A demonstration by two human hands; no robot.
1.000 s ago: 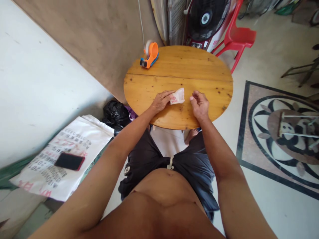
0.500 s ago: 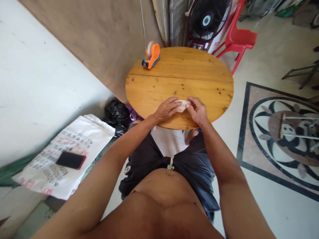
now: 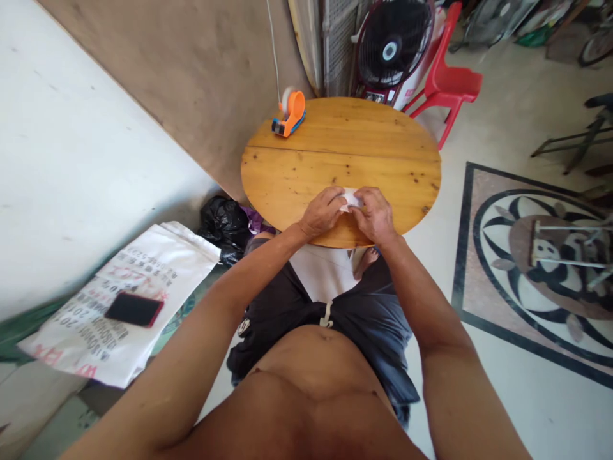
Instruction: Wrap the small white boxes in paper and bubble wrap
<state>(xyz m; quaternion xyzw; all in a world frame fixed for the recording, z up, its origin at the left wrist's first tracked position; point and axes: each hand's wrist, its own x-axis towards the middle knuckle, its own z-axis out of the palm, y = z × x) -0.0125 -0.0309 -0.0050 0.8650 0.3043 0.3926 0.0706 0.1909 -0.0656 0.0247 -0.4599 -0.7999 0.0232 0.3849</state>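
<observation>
A small white packet with red print lies near the front edge of a round wooden table. Both my hands are closed on it. My left hand covers its left side with bent fingers. My right hand pinches its right side, and the two hands touch. Most of the packet is hidden beneath my fingers. An orange tape dispenser stands at the table's far left rim, well away from my hands.
A black fan and a red plastic chair stand behind the table. To the left on the floor lie a black plastic bag and a printed white sack with a dark phone on it.
The packet lay spread under my left fingers with my right hand apart. Both hands have since come together on it, nearer the table's front edge, and now cover most of it.
</observation>
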